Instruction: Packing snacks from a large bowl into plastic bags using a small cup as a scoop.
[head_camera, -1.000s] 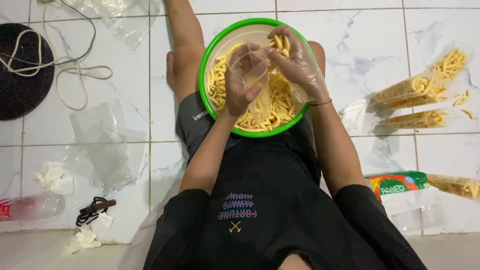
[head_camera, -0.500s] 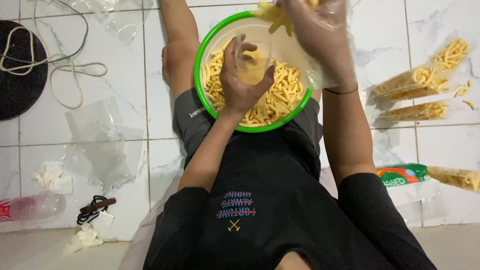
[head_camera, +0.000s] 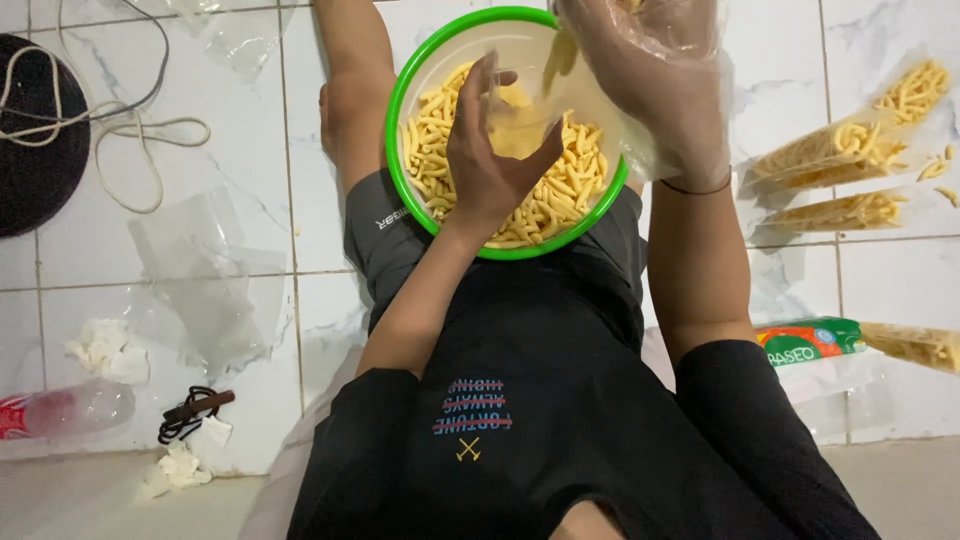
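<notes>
Person seated on tiled floor, green-rimmed bowl resting on lap.
Bowl holds pale yellow snack sticks.
Left hand inside bowl, fingers curled, gripping lower part of clear plastic bag.
Right hand raised above bowl's right rim, wrapped in clear plastic, fingers closed loosely over bag's upper part; a few sticks visible at top edge.
Filled bags lie on floor at right, well apart from bowl.
Empty bags lie at left.
</notes>
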